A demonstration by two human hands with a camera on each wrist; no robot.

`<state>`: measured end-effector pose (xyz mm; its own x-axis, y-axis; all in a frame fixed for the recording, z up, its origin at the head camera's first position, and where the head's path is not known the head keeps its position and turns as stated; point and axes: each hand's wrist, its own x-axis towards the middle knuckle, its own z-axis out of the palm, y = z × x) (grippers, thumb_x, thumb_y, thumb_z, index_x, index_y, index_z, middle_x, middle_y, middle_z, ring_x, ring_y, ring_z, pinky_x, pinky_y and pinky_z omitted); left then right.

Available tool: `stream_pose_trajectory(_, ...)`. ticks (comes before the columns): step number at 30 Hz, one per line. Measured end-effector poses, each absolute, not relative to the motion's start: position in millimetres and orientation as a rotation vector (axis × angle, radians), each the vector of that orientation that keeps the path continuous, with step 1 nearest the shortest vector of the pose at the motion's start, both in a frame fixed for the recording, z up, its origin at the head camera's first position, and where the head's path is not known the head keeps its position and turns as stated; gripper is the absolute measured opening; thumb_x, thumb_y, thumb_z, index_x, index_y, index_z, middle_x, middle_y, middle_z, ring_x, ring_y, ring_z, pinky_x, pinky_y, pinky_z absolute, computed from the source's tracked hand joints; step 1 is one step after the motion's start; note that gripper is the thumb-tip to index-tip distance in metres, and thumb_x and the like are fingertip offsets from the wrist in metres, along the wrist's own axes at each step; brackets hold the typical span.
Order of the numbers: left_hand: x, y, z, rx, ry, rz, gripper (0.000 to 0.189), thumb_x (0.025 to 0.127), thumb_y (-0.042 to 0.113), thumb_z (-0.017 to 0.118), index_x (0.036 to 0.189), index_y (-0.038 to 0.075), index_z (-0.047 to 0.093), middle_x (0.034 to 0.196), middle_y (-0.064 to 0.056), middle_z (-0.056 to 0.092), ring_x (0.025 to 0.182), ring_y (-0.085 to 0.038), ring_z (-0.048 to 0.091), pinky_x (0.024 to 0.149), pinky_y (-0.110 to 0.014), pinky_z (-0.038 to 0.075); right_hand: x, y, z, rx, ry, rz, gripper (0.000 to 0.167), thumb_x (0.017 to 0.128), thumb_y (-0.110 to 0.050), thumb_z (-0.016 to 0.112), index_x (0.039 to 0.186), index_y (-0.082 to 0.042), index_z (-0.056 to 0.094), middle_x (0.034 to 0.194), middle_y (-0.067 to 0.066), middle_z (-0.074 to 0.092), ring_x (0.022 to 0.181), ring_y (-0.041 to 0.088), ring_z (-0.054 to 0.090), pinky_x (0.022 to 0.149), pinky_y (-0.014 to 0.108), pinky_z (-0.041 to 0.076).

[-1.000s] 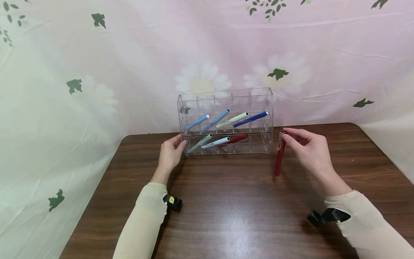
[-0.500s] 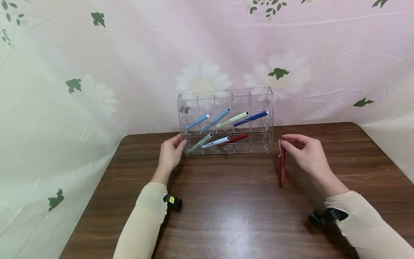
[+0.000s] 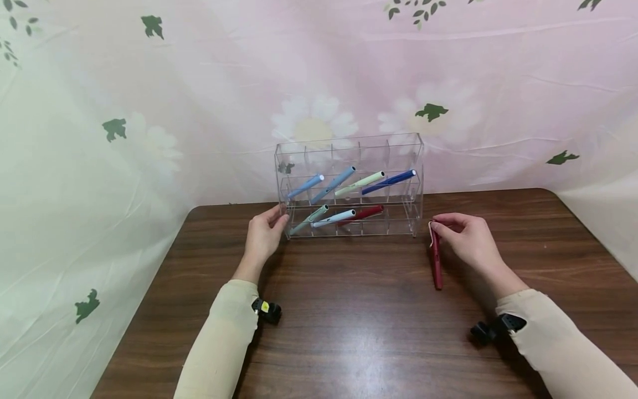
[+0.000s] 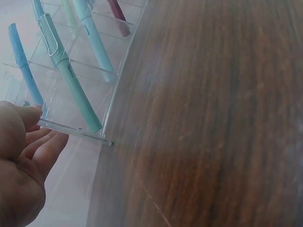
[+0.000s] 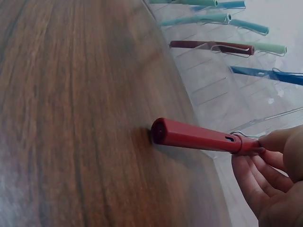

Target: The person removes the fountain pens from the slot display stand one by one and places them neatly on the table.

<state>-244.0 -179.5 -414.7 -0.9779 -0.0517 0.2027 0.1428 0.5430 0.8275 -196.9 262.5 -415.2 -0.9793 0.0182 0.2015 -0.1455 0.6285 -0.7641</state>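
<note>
Red pen (image 3: 436, 260): upper end pinched in the fingers of the right hand (image 3: 468, 238), barrel slanting down just beside the clear rack (image 3: 401, 226); contact with the desk (image 3: 349, 310) cannot be determined. Left hand (image 3: 265, 235) grips the rack's left end. Step in hand, as judged: positioning the pen with the rack steadied. Next move would call for a firm pinch and controlled angle. Right wrist view alone shows the pen's round end face; left wrist view alone, the green pen's (image 4: 77, 90) clip.

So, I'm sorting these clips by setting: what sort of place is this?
Probably an indoor recording corner, judging by the wood-grain table, the flower-printed backdrop hung around it, and the black wrist cameras.
</note>
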Motion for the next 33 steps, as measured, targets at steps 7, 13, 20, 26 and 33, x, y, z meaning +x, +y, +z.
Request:
stream_pose_trajectory(7, -243.0, -179.4, -413.4, -0.108, -2.576, -1.373, 0.039, 0.108, 0.012, 0.068, 0.143, -0.003, 0.067, 0.136, -0.022, 0.073, 0.125, -0.035, 0.073, 0.102, -0.047, 0.062, -202.9, 260.8, -421.0, 0.086, -2.695, 1.333, 0.033, 0.106, -0.017, 0.069, 0.126, 0.01, 0.074, 0.104, 0.029, 0.08, 0.068, -0.001, 0.072, 0.063, 0.015, 0.057)
stream_pose_trajectory(13, -244.1, -180.0, -414.1, -0.105, -2.576, -1.366, 0.039, 0.107, 0.012, 0.068, 0.143, -0.004, 0.067, 0.135, -0.022, 0.074, 0.124, -0.035, 0.074, 0.101, -0.047, 0.062, -211.0, 258.9, -427.7, 0.091, -2.767, 1.332, 0.031, 0.106, -0.013, 0.068, 0.123, 0.011, 0.074, 0.098, 0.025, 0.081, 0.068, -0.001, 0.071, 0.064, 0.018, 0.058)
stream_pose_trajectory(20, -243.9, -179.6, -413.3, -0.1, -2.582, -1.373, 0.039, 0.107, 0.012, 0.068, 0.143, -0.004, 0.066, 0.135, -0.022, 0.074, 0.124, -0.035, 0.074, 0.101, -0.046, 0.062, -216.1, 258.5, -431.0, 0.096, -2.82, 1.28, 0.032, 0.106, -0.015, 0.068, 0.122, 0.012, 0.074, 0.096, 0.022, 0.082, 0.07, 0.002, 0.071, 0.064, 0.017, 0.054)
stream_pose_trajectory(26, -243.7, -179.8, -412.0, -0.117, -2.58, -1.367, 0.039, 0.107, 0.011, 0.068, 0.143, -0.005, 0.066, 0.135, -0.023, 0.073, 0.124, -0.036, 0.074, 0.101, -0.047, 0.062, -219.1, 258.5, -431.1, 0.116, -2.854, 1.177, 0.031, 0.105, -0.018, 0.07, 0.118, 0.01, 0.076, 0.095, 0.021, 0.082, 0.072, 0.008, 0.073, 0.066, 0.018, 0.052)
stream_pose_trajectory(33, -243.7, -179.9, -411.9, -0.111, -2.581, -1.366, 0.04, 0.107, 0.011, 0.068, 0.144, -0.004, 0.066, 0.135, -0.023, 0.073, 0.125, -0.036, 0.074, 0.101, -0.047, 0.062, -224.4, 256.0, -427.8, 0.117, -2.918, 1.099, 0.031, 0.104, -0.018, 0.07, 0.117, 0.01, 0.076, 0.093, 0.021, 0.081, 0.071, 0.013, 0.076, 0.07, 0.025, 0.054)
